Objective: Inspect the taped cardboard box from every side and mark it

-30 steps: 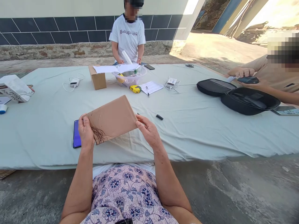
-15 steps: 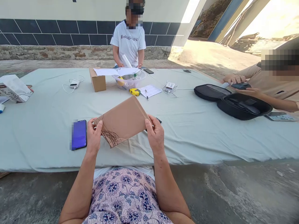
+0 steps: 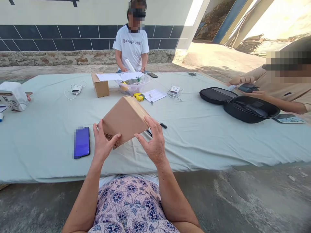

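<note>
Between my hands, above the table, a brown cardboard box (image 3: 123,119) is held tilted, with black scribbled lines near its lower left corner. My left hand (image 3: 103,142) grips the left edge, its thumb lying over the scribble. On the box's right side, my right hand (image 3: 154,137) has its fingers on the taped face and its thumb at the lower edge. Behind the right hand lie a black marker (image 3: 149,132) and a black cap-like piece (image 3: 163,125). A phone with a blue screen (image 3: 82,142) rests left of my left hand.
Farther back stand a second cardboard box (image 3: 101,89), a clear plastic basin (image 3: 133,88) and a yellow tape measure (image 3: 139,97). An open black case (image 3: 250,108) sits at right, near one person (image 3: 286,87). Another person (image 3: 132,45) is across the table.
The box has turned in my hands, so its taped side face now shows more. Both hands have shifted their hold, with thumbs now along the lower edge.
</note>
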The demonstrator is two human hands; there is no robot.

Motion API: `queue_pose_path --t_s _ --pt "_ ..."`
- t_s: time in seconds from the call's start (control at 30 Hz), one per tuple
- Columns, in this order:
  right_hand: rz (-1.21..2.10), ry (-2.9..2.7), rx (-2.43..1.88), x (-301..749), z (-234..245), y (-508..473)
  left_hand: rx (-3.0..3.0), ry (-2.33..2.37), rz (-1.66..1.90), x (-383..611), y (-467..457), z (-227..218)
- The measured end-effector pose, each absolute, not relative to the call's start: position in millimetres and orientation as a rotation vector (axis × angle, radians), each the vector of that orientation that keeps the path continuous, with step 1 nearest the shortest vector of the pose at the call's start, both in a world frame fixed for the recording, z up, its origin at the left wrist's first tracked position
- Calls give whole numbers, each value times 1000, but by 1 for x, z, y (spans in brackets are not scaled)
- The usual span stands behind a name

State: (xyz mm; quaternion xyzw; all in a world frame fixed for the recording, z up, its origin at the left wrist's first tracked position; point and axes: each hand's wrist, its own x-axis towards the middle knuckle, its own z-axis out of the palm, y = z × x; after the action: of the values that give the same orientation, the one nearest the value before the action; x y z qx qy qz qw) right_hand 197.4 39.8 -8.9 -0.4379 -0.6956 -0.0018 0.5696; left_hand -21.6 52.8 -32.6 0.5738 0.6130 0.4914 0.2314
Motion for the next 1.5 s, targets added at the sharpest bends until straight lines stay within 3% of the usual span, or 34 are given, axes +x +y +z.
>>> queue_pose_path --t_s 0.3,0.7,0.93,1.2,1.5 --pt "-61 -1657 -946 191 0 32 2249 1469 1224 -25 55 -33" --pt "-39 -1686 -891 173 6 25 2638 1129 1516 4 41 -13" --pt "129 -1454 -899 169 -4 33 2398 1204 1616 5 36 -11" --pt "865 -1199 -808 174 -20 47 2072 1240 1707 -7 36 -10" --pt "593 -1355 -818 178 1 27 1503 1232 1670 -1 29 -4"
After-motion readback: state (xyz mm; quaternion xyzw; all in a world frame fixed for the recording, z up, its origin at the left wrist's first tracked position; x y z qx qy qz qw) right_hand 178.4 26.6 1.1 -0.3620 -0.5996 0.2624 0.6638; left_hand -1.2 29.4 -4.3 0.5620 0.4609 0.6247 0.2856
